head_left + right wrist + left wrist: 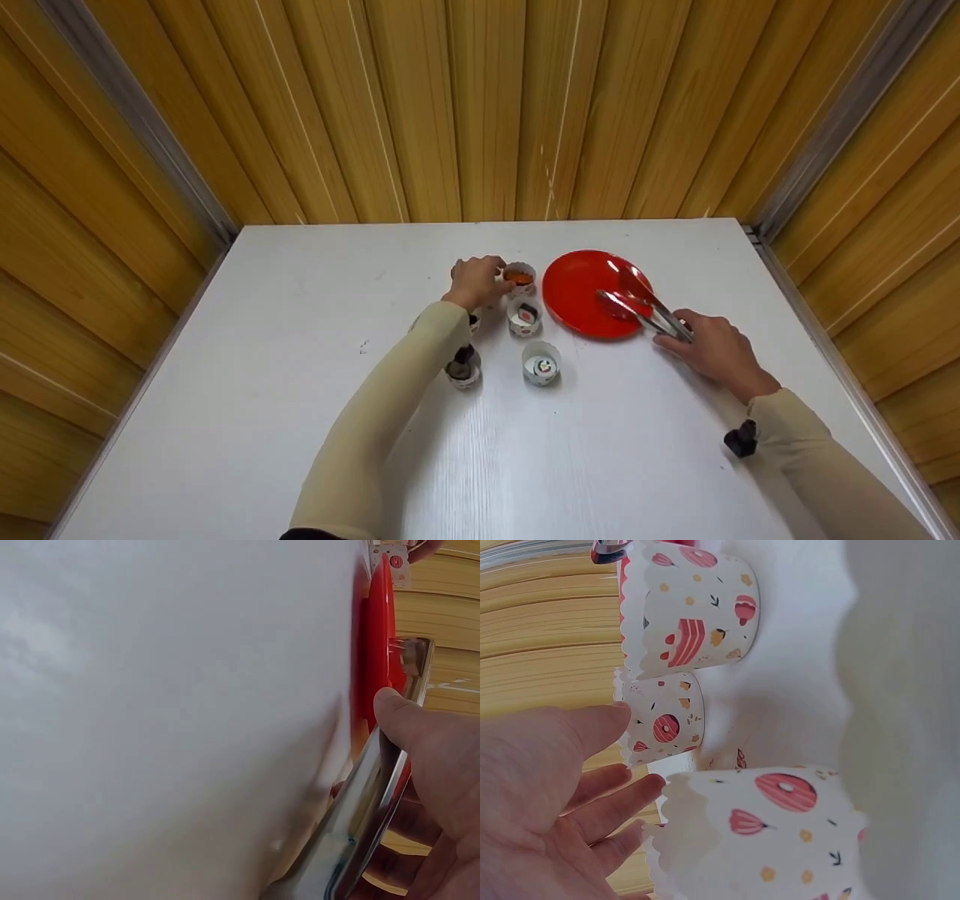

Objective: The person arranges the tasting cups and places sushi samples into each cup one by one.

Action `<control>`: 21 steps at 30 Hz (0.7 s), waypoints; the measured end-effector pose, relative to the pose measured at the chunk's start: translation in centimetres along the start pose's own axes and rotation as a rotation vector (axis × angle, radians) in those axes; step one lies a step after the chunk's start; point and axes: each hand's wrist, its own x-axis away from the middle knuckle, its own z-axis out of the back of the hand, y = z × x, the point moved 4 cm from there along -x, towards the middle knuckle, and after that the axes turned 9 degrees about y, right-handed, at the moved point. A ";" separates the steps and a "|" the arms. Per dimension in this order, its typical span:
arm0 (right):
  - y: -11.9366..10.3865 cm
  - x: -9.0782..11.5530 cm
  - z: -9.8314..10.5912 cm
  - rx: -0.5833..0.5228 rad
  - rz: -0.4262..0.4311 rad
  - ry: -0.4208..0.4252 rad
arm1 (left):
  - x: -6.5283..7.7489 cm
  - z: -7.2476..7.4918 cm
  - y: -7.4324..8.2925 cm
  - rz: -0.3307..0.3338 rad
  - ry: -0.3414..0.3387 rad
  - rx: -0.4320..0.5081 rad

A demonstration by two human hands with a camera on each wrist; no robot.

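My left hand (476, 281) is beside a paper cup with an orange-topped piece (519, 277), thumb and fingers extended near its rim. In the left wrist view, the thumb (604, 724) overlaps that patterned cup's (667, 720) scalloped edge; whether it touches is unclear. My right hand (716, 349) grips metal tongs (660, 319), whose tips are over the red plate (577, 300). In the right wrist view, the thumb (409, 720) lies along the tongs (360, 802). Nothing shows between the tips.
Nearer on the white table (300, 420) are a cup with a sushi-like roll (524, 316) and another cup holding a round piece (541, 364). A cup with a dark-wrapped piece (463, 370) stands by the left sleeve, which partly hides one more cup (475, 322). Wood-patterned walls (480, 112) enclose the table.
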 end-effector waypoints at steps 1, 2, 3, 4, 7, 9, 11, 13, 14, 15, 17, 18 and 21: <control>0.0 0.0 -0.1 0.001 -0.002 -0.003 | 0.0 0.0 -0.1 0.002 -0.002 0.003; 0.0 0.1 -0.1 0.003 -0.003 -0.005 | 0.1 -0.1 -0.1 0.004 -0.005 0.007; 0.1 0.1 -0.2 0.003 -0.005 -0.007 | 0.1 -0.1 -0.2 0.005 -0.007 0.012; 0.1 0.1 -0.3 0.001 -0.009 -0.010 | 0.1 -0.2 -0.3 0.004 -0.008 0.013; 0.2 0.1 -0.4 -0.001 -0.014 -0.015 | 0.1 -0.1 -0.4 -0.008 -0.006 0.016; 0.2 0.1 -0.4 -0.003 -0.018 -0.020 | 0.1 0.1 -0.3 -0.022 0.001 0.020; 0.2 0.0 -0.4 -0.002 -0.019 -0.020 | 0.1 0.4 -0.2 -0.047 0.018 0.019; 0.2 0.0 -0.4 0.000 -0.016 -0.017 | 0.2 0.8 0.1 -0.092 0.058 0.007; 0.2 -0.1 -0.4 0.000 -0.013 -0.013 | 0.4 1.1 0.2 -0.118 0.086 0.000; 0.2 -0.1 -0.5 0.000 -0.010 -0.010 | 0.6 1.4 0.3 -0.147 0.118 -0.010; 0.3 0.0 -0.4 -0.001 -0.002 -0.005 | 1.1 2.2 0.5 -0.211 0.197 -0.037; 0.3 0.0 -0.4 0.001 0.003 0.001 | 1.4 2.6 0.5 -0.243 0.240 -0.059; 0.4 0.0 -0.3 0.005 0.016 0.016 | 2.5 3.9 0.3 -0.304 0.351 -0.098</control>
